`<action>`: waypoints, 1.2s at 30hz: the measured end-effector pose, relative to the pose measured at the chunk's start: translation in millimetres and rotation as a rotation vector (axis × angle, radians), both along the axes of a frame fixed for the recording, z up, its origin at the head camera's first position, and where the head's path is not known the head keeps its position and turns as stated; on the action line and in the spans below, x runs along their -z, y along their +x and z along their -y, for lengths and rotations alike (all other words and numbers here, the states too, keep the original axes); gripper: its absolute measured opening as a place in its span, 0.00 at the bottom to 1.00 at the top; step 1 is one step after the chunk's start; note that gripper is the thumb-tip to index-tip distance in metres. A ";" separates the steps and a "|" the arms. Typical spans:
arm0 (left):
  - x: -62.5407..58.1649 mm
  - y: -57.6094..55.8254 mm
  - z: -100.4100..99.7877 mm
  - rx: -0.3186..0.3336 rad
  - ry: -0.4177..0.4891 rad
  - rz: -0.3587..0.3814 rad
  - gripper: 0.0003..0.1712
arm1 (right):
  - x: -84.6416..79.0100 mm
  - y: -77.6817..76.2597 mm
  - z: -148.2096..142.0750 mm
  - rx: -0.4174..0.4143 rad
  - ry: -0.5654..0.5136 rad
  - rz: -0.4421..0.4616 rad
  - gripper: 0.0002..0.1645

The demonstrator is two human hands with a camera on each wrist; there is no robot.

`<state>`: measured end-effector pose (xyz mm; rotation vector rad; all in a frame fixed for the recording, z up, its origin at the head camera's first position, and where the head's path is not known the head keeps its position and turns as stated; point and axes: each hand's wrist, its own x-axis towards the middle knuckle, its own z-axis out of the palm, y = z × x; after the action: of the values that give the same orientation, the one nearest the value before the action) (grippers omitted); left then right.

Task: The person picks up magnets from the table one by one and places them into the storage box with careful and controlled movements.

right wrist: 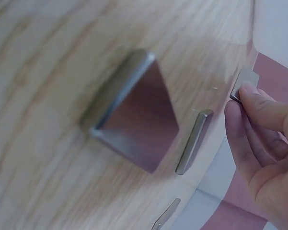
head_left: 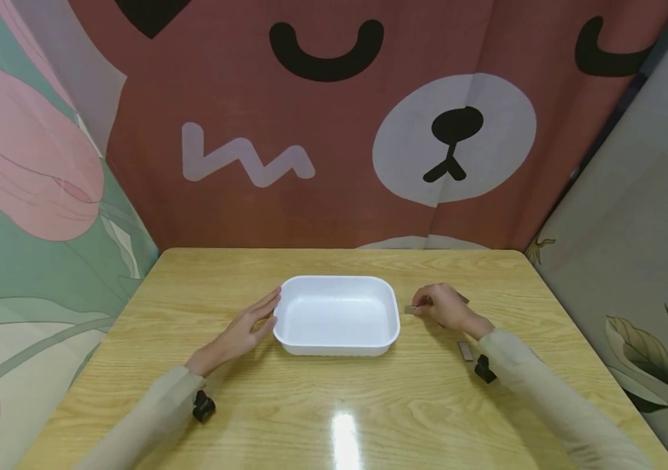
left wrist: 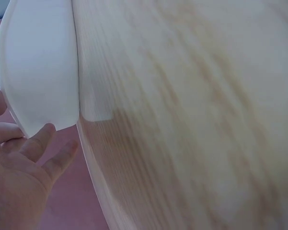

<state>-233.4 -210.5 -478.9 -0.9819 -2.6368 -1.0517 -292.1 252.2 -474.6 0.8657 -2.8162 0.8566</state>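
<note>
A white rectangular plastic tray (head_left: pixel 336 320) stands on the wooden table. At its left end, my left hand (head_left: pixel 246 331) touches the wall with fairly straight, spread fingers; the left wrist view shows those fingers (left wrist: pixel 38 143) by the tray's side. To the right of the tray, my right hand (head_left: pixel 444 307) pinches a small, flat, shiny metal block (right wrist: pixel 247 82) between thumb and fingertips. Other similar blocks lie around that hand: one metal block (head_left: pixel 466 351) nearer my wrist, another (right wrist: pixel 195 143) farther along, and a third (right wrist: pixel 167 214) partly cut off in the right wrist view.
The light wooden table (head_left: pixel 275 405) ends at a curtain (head_left: pixel 240 215) with a bear print behind it. Printed cloths hang at the left (head_left: pixel 46 274) and right sides. Each wrist carries a small black camera (head_left: pixel 203 406).
</note>
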 end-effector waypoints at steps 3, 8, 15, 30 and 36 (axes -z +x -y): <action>1.1 -0.4 -0.6 0.005 0.000 -0.016 0.30 | -0.5 -0.7 -1.2 0.003 -0.035 0.009 0.05; 3.9 -1.3 -0.8 0.004 -0.017 -0.040 0.30 | -3.3 -2.4 -2.8 0.006 -0.068 -0.010 0.05; 5.5 -2.0 0.3 0.002 -0.018 -0.034 0.30 | -9.4 -5.2 -3.1 0.030 -0.101 -0.045 0.04; 3.3 -0.3 0.1 -0.015 -0.030 0.019 0.31 | -21.1 -3.1 -1.4 0.087 -0.145 -0.090 0.05; 2.2 0.5 -0.9 -0.010 -0.030 0.042 0.33 | -25.8 -0.7 2.5 0.072 -0.181 -0.088 0.05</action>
<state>-232.9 -209.7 -481.0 -0.9622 -2.6960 -1.0446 -292.8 249.7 -448.8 0.7524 -2.6278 1.0173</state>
